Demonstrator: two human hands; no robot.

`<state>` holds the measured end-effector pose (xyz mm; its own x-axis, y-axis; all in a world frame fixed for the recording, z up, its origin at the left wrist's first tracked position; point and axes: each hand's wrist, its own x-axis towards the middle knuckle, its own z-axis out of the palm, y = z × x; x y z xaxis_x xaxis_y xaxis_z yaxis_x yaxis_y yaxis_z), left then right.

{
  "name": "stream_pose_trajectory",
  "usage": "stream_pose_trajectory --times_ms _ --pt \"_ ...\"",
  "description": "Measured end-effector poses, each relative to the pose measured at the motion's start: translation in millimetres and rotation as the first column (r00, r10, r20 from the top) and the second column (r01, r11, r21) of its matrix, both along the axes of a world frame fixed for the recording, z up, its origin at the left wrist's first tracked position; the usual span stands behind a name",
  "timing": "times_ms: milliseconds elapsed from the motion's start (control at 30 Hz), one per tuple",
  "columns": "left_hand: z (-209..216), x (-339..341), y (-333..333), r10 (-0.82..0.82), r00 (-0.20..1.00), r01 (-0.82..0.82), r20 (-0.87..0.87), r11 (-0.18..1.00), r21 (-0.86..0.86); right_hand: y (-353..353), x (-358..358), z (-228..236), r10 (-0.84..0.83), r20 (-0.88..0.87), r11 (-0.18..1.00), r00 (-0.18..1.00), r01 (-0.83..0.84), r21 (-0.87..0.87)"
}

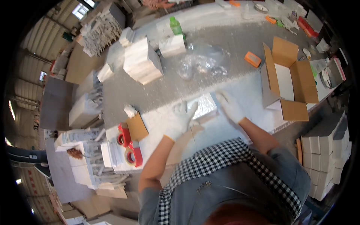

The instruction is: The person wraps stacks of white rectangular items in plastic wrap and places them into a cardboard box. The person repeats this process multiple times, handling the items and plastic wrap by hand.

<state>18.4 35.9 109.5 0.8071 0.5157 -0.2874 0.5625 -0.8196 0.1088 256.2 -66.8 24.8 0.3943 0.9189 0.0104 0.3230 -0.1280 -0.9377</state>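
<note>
Wrapped block [205, 105]: shiny, silvery-white, flat-topped, on the pale tabletop [247, 88].
Long axis: seemingly left to right, right end slightly farther.
Left hand [182, 119]: fingers spread, at its left end.
Right hand [231, 108]: loosely open, just beside it.

Packet [204, 105] between hands [182, 118] [230, 107], carton [302, 79] right, tape dispensers [138, 153] left, probably film [202, 63] behind

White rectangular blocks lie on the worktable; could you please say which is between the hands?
The flat, shiny white block between the white-gloved left hand and white-gloved right hand; the large matte white block stands farther away, nearer the green bottle.
</note>
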Motion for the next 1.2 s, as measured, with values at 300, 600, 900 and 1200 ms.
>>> stream_pose_trajectory --times_ms 300,600,900,1200 --pt "-76 -27 26 0.811 0.532 -0.591 0.245 0.563 -0.577 70 -14 -25 0.195 -0.093 0.949 0.976 -0.212 -0.232" --pt "-79 -14 6 0.888 0.413 -0.179 0.203 0.297 -0.938 55 -24 5 0.133 -0.368 0.949 0.920 -0.225 -0.219" --pt "-109 -28 -37 0.928 0.212 -0.156 0.307 0.342 -0.926 5 -31 -19 0.176 -0.353 0.977 0.919 -0.206 -0.048" --pt "-134 -46 -62 0.759 0.369 -0.119 0.536 0.611 -0.783 -22 -8 -17 0.488 -0.229 0.847 0.842 -0.520 -0.107"
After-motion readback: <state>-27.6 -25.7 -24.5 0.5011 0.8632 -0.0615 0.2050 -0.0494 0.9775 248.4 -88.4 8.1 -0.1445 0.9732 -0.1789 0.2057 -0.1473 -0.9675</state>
